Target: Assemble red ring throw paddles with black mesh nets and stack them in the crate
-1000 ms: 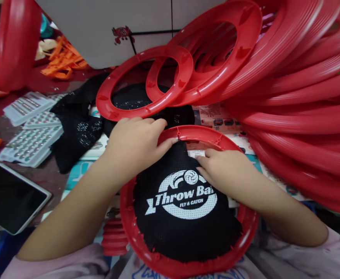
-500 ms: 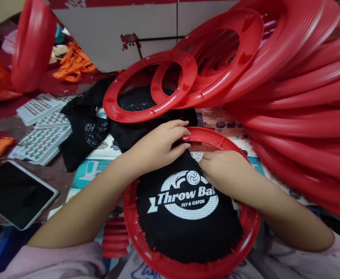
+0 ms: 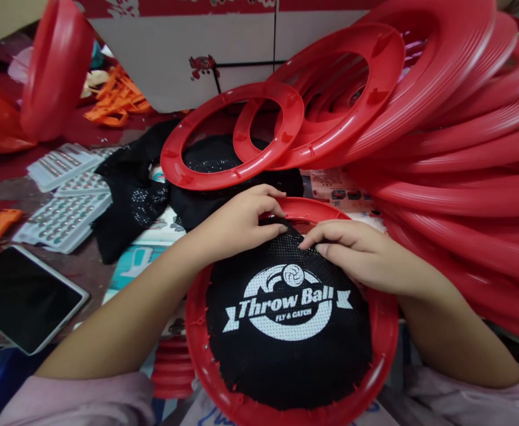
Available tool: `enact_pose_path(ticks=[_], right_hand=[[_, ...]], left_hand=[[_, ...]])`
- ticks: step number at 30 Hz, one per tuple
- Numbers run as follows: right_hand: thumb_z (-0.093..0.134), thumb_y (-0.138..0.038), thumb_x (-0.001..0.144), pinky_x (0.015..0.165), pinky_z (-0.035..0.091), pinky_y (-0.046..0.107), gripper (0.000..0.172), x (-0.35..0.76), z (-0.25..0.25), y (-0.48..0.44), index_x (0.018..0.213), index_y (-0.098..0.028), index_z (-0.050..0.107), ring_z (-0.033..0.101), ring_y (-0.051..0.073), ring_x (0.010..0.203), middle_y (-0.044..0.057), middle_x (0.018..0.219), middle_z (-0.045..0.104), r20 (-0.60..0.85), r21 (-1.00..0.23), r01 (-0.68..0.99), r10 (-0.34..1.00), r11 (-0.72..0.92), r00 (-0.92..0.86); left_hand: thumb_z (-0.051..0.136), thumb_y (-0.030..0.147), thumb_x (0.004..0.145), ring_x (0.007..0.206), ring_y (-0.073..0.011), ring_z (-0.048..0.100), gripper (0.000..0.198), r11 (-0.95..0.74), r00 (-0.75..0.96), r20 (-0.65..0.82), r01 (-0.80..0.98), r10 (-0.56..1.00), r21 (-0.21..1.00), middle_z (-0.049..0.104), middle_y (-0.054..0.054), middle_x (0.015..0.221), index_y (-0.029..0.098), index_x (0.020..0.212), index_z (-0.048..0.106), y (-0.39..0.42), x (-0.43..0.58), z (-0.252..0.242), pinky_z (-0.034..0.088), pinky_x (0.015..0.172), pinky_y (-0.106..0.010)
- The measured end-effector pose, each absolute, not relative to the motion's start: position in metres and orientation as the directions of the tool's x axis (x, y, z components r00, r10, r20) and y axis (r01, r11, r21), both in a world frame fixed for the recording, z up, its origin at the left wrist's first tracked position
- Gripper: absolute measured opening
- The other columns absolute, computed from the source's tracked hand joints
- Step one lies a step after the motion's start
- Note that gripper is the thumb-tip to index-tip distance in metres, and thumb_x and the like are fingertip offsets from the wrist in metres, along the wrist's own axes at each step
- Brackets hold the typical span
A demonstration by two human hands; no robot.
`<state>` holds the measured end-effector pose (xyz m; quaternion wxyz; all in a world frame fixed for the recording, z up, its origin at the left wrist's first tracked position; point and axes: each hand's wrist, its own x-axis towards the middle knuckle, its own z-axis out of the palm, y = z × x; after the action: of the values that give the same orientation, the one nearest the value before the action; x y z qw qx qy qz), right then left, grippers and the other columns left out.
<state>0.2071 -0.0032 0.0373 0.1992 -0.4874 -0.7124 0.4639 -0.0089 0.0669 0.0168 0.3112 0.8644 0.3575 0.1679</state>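
A black mesh cloth [image 3: 286, 367] with a white "Throw Ball" print lies over a red plastic ring [image 3: 197, 331], close to the body. My left hand [image 3: 252, 222] is at the upper left of the cloth, its fingertips curled onto the cloth's top edge by the ring. My right hand [image 3: 357, 251] rests at the cloth's upper right, thumb and fingers near its edge; whether it pinches the fabric is hard to tell. The cloth's lower edge sits along small pegs on the ring.
Loose red rings [image 3: 232, 174] lie on black cloths [image 3: 130, 201] beyond the hands. Stacked red rings [image 3: 463, 195] fill the right. At left are clear trays of small metal parts [image 3: 64, 219], a dark-screened tablet [image 3: 26, 299] and orange plastic pieces [image 3: 117, 97].
My right hand has opened out from a curled grip and drawn the cloth's right side outward, so the whole print now shows. My left hand has barely moved.
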Motion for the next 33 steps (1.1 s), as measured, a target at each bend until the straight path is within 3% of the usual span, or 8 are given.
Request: enact_pose_path(ticks=[4,6,9,13,18,23,27,33], right_hand=[[0.06,-0.028,0.085,0.054,0.044,0.02,0.013,0.205,0.039,-0.007,0.082,-0.018,0.069,0.06,0.01,0.061,-0.001,0.072,0.068,-0.221,-0.873,0.487,0.875,0.018,-0.43],[0.061,-0.022,0.084,0.058,0.046,0.02,0.01,0.205,0.039,-0.007,0.083,-0.018,0.07,0.062,0.01,0.065,-0.001,0.076,0.071,-0.136,-0.845,0.521,0.892,0.122,-0.43],[0.053,-0.011,0.084,0.069,0.05,0.022,0.025,0.206,0.036,-0.005,0.097,-0.02,0.073,0.067,0.011,0.074,0.001,0.089,0.075,0.034,-0.783,0.541,0.889,0.308,-0.457],[0.046,-0.009,0.085,0.078,0.051,0.028,0.036,0.208,0.028,-0.002,0.103,-0.021,0.075,0.069,0.015,0.082,0.003,0.095,0.077,0.129,-0.619,0.641,0.863,0.454,-0.488],[0.045,-0.014,0.087,0.071,0.05,0.032,0.041,0.205,0.023,0.0,0.116,-0.023,0.072,0.068,0.021,0.081,0.007,0.097,0.075,0.036,-0.386,0.835,0.91,0.393,-0.412],[0.046,-0.017,0.088,0.065,0.045,0.031,0.041,0.2,0.022,0.0,0.12,-0.023,0.07,0.067,0.022,0.079,0.008,0.093,0.075,0.013,-0.208,0.9,0.921,0.383,-0.389],[0.047,-0.019,0.088,0.061,0.04,0.028,0.038,0.2,0.022,-0.002,0.117,-0.023,0.072,0.066,0.02,0.074,0.008,0.09,0.075,0.037,-0.168,0.894,0.909,0.415,-0.415],[0.048,-0.017,0.088,0.064,0.043,0.029,0.037,0.201,0.023,-0.003,0.116,-0.023,0.072,0.067,0.021,0.078,0.007,0.093,0.075,0.047,-0.225,0.874,0.901,0.43,-0.431]], left_hand=[[0.064,0.015,0.079,0.119,-0.0216,0.059,0.008,-0.546,0.676,0.095,0.495,0.73,0.676,0.064,-0.011,0.122,0.015,0.086,0.069,0.067,-0.009,0.016,0.046,0.103,-0.041],[0.062,0.018,0.082,0.117,-0.0212,0.06,0.007,-0.537,0.667,0.107,0.483,0.738,0.692,0.067,-0.01,0.117,0.016,0.084,0.068,0.067,-0.009,0.016,0.046,0.102,-0.039],[0.055,0.02,0.087,0.117,-0.021,0.061,0.012,-0.519,0.654,0.105,0.48,0.749,0.707,0.071,-0.007,0.107,0.017,0.081,0.066,0.066,-0.009,0.017,0.048,0.099,-0.038],[0.05,0.02,0.088,0.108,-0.0236,0.064,0.016,-0.523,0.625,0.105,0.535,0.774,0.664,0.07,-0.007,0.096,0.017,0.075,0.059,0.065,-0.005,0.017,0.051,0.089,-0.038],[0.051,0.022,0.087,0.092,-0.0214,0.063,0.016,-0.545,0.599,0.131,0.589,0.79,0.596,0.066,-0.008,0.091,0.016,0.074,0.057,0.067,-0.001,0.012,0.051,0.082,-0.037],[0.051,0.021,0.087,0.084,-0.019,0.061,0.016,-0.559,0.601,0.124,0.621,0.79,0.55,0.065,-0.007,0.089,0.016,0.073,0.057,0.07,0.0,0.009,0.051,0.078,-0.036],[0.051,0.02,0.085,0.086,-0.0192,0.062,0.014,-0.557,0.604,0.13,0.602,0.786,0.573,0.065,-0.007,0.09,0.016,0.073,0.057,0.071,-0.002,0.008,0.052,0.079,-0.036],[0.052,0.016,0.081,0.092,-0.0207,0.063,0.011,-0.555,0.627,0.122,0.561,0.769,0.614,0.065,-0.007,0.089,0.016,0.071,0.057,0.071,-0.003,0.009,0.052,0.082,-0.037]])
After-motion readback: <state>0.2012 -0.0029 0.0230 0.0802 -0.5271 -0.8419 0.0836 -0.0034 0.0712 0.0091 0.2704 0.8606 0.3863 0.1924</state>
